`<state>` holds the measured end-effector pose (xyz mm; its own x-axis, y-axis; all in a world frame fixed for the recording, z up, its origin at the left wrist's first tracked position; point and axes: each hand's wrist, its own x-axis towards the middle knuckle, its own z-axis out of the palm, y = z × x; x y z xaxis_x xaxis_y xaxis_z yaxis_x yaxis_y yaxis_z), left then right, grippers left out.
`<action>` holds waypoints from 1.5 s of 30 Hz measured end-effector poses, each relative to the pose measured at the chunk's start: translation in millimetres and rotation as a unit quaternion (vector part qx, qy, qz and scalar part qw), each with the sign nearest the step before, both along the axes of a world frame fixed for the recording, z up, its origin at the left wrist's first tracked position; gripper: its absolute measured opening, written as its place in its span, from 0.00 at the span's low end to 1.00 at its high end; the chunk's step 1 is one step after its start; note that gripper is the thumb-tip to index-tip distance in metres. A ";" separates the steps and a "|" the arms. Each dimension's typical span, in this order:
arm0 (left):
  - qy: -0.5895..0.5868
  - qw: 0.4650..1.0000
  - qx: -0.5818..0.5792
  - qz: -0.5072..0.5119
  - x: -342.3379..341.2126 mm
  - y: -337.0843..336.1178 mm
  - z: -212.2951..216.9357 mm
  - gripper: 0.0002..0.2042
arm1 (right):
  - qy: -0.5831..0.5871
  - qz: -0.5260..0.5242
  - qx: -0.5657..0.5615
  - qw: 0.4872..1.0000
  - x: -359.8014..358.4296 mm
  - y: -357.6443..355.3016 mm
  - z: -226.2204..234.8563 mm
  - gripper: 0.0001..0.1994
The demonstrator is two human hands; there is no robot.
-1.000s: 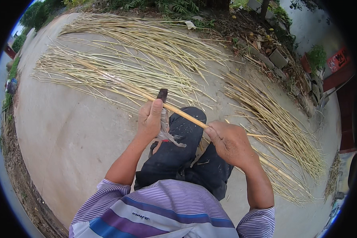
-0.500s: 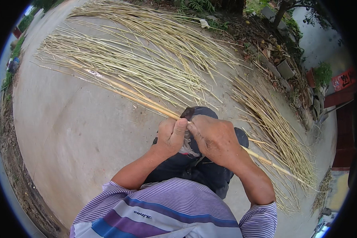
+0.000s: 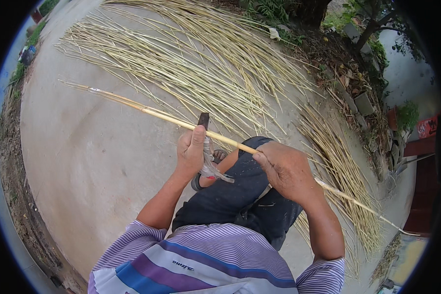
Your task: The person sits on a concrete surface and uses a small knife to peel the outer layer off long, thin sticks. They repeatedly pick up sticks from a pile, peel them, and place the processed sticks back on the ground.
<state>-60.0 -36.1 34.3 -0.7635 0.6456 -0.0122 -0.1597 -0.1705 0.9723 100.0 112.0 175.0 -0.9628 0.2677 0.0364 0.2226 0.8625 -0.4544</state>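
Observation:
A long pale cane (image 3: 220, 138) slants across in front of me, its left end parting into two thin strands. My left hand (image 3: 188, 155) is closed round a tool that looks like a knife, with the thumb pressed to the cane. The short dark blade (image 3: 204, 119) juts up past the cane, and a pale rag (image 3: 212, 167) hangs below the fist, seemingly from the handle. Above my right knee, my right hand (image 3: 288, 169) grips the cane with bent fingers. Beyond that hand the cane runs on to the lower right.
Long pale canes (image 3: 181, 68) lie spread on the concrete ground (image 3: 83, 161) ahead. Another heap of canes (image 3: 340, 161) is to my right. Past them are a bank of rubble and dead leaves (image 3: 348, 88), a tree trunk (image 3: 308, 12) and a potted plant (image 3: 404, 117).
My hands have moved apart, the left one shifting left along the cane with the blade. The cane's left part now lies clear of the spread canes, and its right end reaches further right.

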 end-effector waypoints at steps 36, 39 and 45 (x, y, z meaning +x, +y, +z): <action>-0.162 0.980 0.070 0.087 -30.1 -8.8 -41.4 0.21 | -0.058 -0.002 0.007 0.998 -48.2 -12.9 -27.1 0.09; -0.110 0.993 0.016 0.039 19.5 6.1 -14.5 0.20 | -0.044 0.011 -0.006 0.999 -56.1 -20.4 -33.7 0.08; -0.014 0.999 -0.007 0.044 21.0 1.5 -19.7 0.20 | -0.044 0.025 -0.045 0.998 -59.7 -24.0 -32.3 0.09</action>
<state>-39.0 -34.6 14.6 -0.8163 0.5760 -0.0436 -0.1726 -0.1712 0.9700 40.3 88.0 142.7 -0.9734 0.2179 -0.0706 0.2228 0.8295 -0.5120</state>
